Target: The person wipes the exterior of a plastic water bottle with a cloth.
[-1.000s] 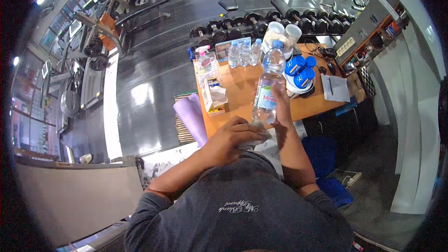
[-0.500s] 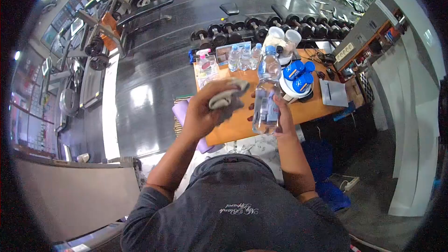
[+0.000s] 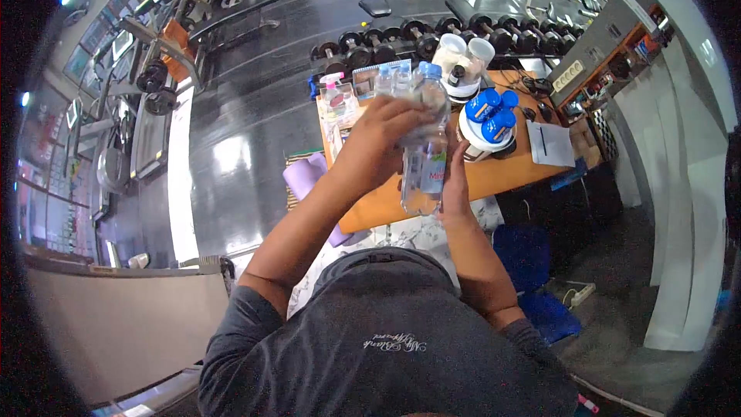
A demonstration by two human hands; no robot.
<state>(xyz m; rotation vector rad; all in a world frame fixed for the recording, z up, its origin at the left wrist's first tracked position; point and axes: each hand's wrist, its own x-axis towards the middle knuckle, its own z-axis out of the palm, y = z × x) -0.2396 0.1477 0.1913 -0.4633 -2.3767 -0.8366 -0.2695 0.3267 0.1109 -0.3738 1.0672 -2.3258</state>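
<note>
A large clear plastic bottle (image 3: 423, 177) with a blue cap and a label stands nearly upright above the wooden desk (image 3: 494, 174). My right hand (image 3: 455, 185) is wrapped round its lower right side. My left hand (image 3: 386, 135) lies against the bottle's upper part with a greyish cloth (image 3: 417, 120) that is smeared by motion and partly hidden under the fingers. Behind the hands are smaller water bottles (image 3: 400, 76), partly covered by the left hand.
Blue-lidded tubs (image 3: 498, 125) and clear jars (image 3: 480, 52) stand right of the bottle. A notebook with a pen (image 3: 550, 144) lies farther right. A pink-topped spray bottle (image 3: 332, 79) is at the back left. Dumbbells (image 3: 417, 31) line up behind the desk; a purple mat (image 3: 305, 177) is left.
My left hand has moved right with the cloth and now touches the bottle's upper part. The bottle and my right hand have shifted slightly left.
</note>
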